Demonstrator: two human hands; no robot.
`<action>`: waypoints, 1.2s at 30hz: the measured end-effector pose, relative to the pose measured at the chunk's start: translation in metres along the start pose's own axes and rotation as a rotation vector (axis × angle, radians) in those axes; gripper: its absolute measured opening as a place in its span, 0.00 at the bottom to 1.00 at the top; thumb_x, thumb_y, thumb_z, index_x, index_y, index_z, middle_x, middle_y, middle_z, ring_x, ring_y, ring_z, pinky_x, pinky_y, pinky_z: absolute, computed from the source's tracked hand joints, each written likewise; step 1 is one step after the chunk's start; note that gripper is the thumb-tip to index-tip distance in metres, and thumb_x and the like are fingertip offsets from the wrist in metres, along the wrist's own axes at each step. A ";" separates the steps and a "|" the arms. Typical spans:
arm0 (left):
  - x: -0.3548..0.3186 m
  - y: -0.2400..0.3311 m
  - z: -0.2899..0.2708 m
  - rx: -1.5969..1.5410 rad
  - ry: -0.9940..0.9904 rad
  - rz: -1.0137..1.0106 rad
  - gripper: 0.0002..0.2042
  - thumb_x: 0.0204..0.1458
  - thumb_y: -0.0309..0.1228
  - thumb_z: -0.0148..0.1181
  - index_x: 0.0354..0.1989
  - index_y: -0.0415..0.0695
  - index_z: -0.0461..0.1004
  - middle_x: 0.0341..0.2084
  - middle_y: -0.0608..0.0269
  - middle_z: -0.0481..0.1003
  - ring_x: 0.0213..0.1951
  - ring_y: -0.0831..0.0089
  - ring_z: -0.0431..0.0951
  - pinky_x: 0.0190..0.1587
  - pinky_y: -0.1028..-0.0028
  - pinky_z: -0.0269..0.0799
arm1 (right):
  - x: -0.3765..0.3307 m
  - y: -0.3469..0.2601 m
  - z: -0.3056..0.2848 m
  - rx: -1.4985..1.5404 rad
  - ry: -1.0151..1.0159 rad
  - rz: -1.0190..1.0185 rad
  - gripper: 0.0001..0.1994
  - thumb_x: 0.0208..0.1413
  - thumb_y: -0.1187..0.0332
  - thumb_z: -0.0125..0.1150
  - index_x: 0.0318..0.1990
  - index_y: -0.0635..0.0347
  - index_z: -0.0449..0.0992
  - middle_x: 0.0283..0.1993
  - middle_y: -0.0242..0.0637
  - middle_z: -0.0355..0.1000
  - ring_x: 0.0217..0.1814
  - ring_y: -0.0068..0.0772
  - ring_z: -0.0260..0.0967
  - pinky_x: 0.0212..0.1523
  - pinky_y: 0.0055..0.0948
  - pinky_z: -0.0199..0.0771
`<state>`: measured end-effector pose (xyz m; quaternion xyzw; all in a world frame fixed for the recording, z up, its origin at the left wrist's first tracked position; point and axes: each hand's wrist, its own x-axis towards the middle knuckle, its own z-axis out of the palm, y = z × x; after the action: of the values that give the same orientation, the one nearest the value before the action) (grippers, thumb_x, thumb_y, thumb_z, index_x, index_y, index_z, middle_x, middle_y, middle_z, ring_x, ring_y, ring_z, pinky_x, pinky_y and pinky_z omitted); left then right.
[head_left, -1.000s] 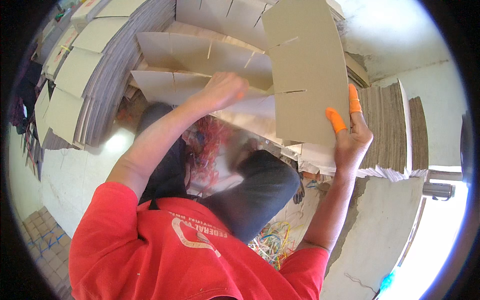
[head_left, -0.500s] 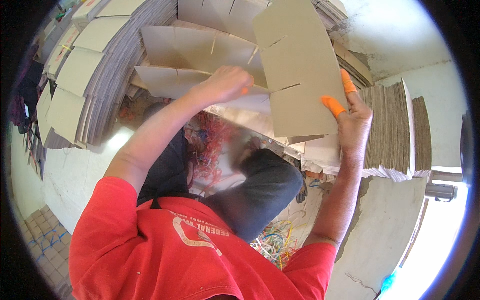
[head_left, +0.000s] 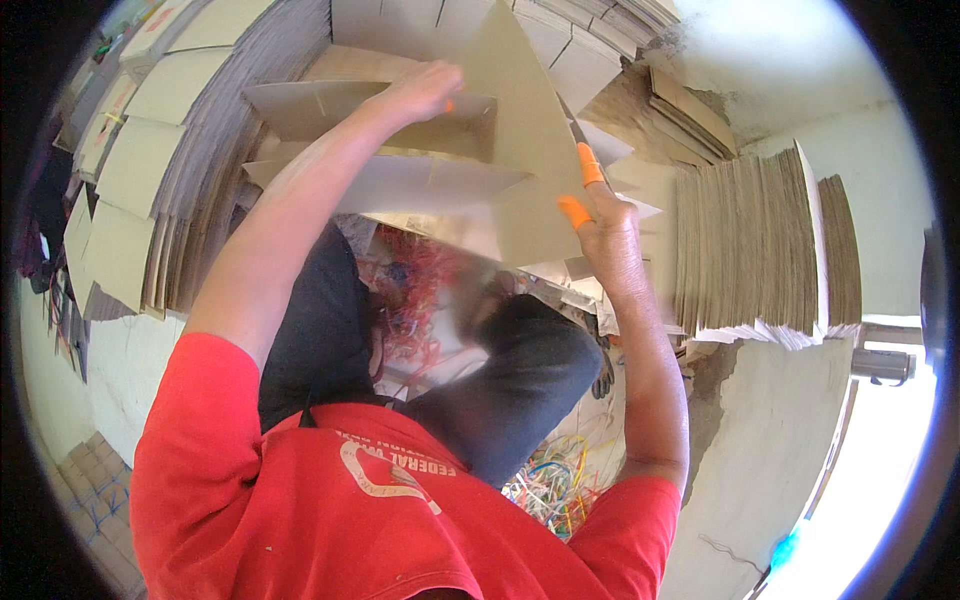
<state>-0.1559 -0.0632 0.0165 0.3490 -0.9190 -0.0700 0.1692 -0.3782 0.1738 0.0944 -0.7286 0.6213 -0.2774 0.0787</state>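
Observation:
My right hand (head_left: 605, 215), with orange covers on thumb and a finger, grips the right edge of a tall slotted cardboard sheet (head_left: 525, 150). That sheet stands tilted across two cardboard divider strips, a near one (head_left: 400, 185) and a far one (head_left: 300, 110), which stand on edge to its left. Beside the far strip's upper edge is my left hand (head_left: 428, 92), its fingers curled closed and an orange cover showing. What those fingers hold, if anything, is hidden. Where sheet and strips meet is blurred.
Tall stacks of flat cardboard (head_left: 190, 150) line the left side. Another upright stack (head_left: 750, 245) stands at right, by the wall. More cardboard pieces (head_left: 570, 50) lie at the far side. Red plastic straps (head_left: 410, 285) and coloured strapping (head_left: 550, 490) lie around my legs.
Both hands have moved away from me and the right one also leftward. The sheet has swung left and turned more edge-on. My left hand has gone from the near strip to the far one.

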 end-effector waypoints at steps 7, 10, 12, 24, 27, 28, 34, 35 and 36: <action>0.015 0.010 -0.007 -0.059 -0.219 -0.069 0.11 0.43 0.22 0.63 0.36 0.35 0.72 0.36 0.44 0.74 0.42 0.47 0.73 0.40 0.55 0.67 | -0.010 -0.011 -0.006 0.023 -0.050 0.057 0.29 0.52 0.75 0.62 0.64 0.55 0.64 0.28 0.53 0.71 0.22 0.40 0.65 0.28 0.32 0.69; 0.016 0.009 0.013 -0.139 -0.093 0.078 0.13 0.43 0.22 0.63 0.39 0.37 0.71 0.41 0.45 0.73 0.46 0.48 0.71 0.44 0.55 0.65 | -0.033 0.012 0.035 -0.097 -0.141 0.039 0.31 0.52 0.74 0.57 0.66 0.60 0.58 0.26 0.53 0.72 0.25 0.50 0.72 0.26 0.40 0.71; 0.014 0.015 0.009 -0.215 -0.139 0.026 0.13 0.45 0.23 0.64 0.39 0.36 0.72 0.42 0.45 0.73 0.46 0.48 0.72 0.45 0.57 0.66 | -0.037 0.018 0.052 -0.191 -0.136 -0.010 0.32 0.53 0.72 0.54 0.67 0.64 0.54 0.24 0.51 0.72 0.25 0.50 0.73 0.24 0.43 0.72; -0.051 0.047 -0.063 -0.164 0.301 0.010 0.20 0.45 0.29 0.67 0.49 0.44 0.74 0.39 0.51 0.75 0.44 0.55 0.74 0.46 0.63 0.69 | -0.054 0.079 -0.128 -1.062 0.498 0.001 0.20 0.50 0.58 0.67 0.49 0.53 0.76 0.51 0.40 0.70 0.55 0.43 0.66 0.48 0.45 0.66; -0.072 0.049 -0.065 -0.132 0.380 0.004 0.20 0.43 0.28 0.68 0.48 0.44 0.75 0.36 0.52 0.75 0.40 0.56 0.74 0.41 0.63 0.70 | -0.080 0.127 -0.203 -1.353 0.462 0.555 0.31 0.53 0.48 0.61 0.62 0.48 0.65 0.69 0.42 0.54 0.73 0.44 0.46 0.64 0.63 0.47; -0.080 0.046 -0.066 -0.116 0.380 -0.016 0.20 0.43 0.28 0.68 0.47 0.44 0.76 0.36 0.53 0.75 0.40 0.56 0.74 0.41 0.63 0.70 | -0.071 0.122 -0.216 -1.331 0.397 0.752 0.35 0.54 0.46 0.59 0.65 0.52 0.61 0.73 0.41 0.47 0.77 0.44 0.37 0.68 0.65 0.37; -0.098 0.051 -0.053 -0.130 0.365 -0.017 0.18 0.43 0.28 0.67 0.46 0.45 0.77 0.34 0.55 0.75 0.39 0.56 0.74 0.43 0.64 0.71 | -0.089 0.172 -0.293 -1.116 0.137 0.959 0.22 0.54 0.51 0.60 0.44 0.62 0.75 0.47 0.52 0.73 0.50 0.54 0.71 0.46 0.51 0.69; -0.099 0.052 -0.052 -0.140 0.348 -0.039 0.18 0.44 0.28 0.67 0.46 0.45 0.77 0.33 0.55 0.75 0.39 0.56 0.74 0.44 0.64 0.71 | -0.093 0.178 -0.293 -1.194 0.156 0.814 0.20 0.53 0.53 0.62 0.41 0.63 0.75 0.42 0.52 0.75 0.46 0.55 0.73 0.42 0.49 0.71; -0.101 0.053 -0.053 -0.135 0.340 -0.045 0.17 0.44 0.28 0.67 0.45 0.45 0.76 0.33 0.55 0.75 0.39 0.56 0.74 0.44 0.65 0.71 | -0.091 0.178 -0.289 -1.260 0.174 0.661 0.20 0.52 0.54 0.63 0.37 0.65 0.76 0.37 0.52 0.76 0.41 0.56 0.75 0.38 0.48 0.73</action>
<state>-0.0991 0.0430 0.0528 0.3641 -0.8625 -0.0751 0.3434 -0.6829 0.2883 0.2257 -0.3844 0.8556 0.1153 -0.3270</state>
